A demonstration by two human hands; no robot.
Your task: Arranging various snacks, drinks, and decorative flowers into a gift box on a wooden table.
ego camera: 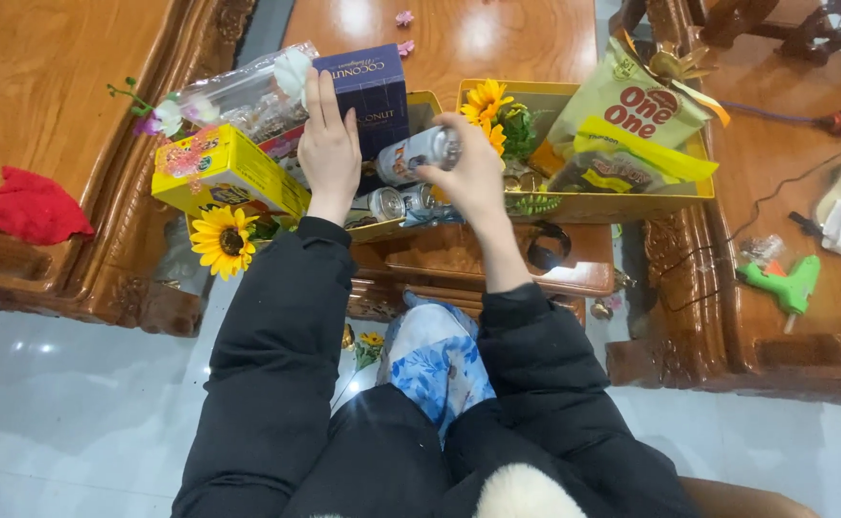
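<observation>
My right hand is closed around a small shiny metal drink can. I hold it on its side, just above the yellow cardboard gift box. My fingers wrap the right end of it and the other end sticks out to the left. I think the can is smooth and a bit slippery, so the round middle is the best place to grip. It looks full, so it may feel a little heavy for its size. It is hard, but I guess it could dent if I squeeze too much.

My left hand is flat and open, with the fingers straight up. It presses on the front of a tall dark blue cardboard box that stands in the gift box. That box looks stiff and light, easy to hold by its flat sides.

Two more silver cans lie down low between my hands. To the left are a yellow carton and a clear plastic packet. A fake sunflower hangs near my left sleeve, and more sunflowers poke up beside my right hand. A yellow-green snack bag fills the right side of the gift box.

Everything sits on a shiny brown wooden table. A red cloth lies on a wooden seat to the left. A green glue gun rests far to the right. The floor is pale and glossy.
</observation>
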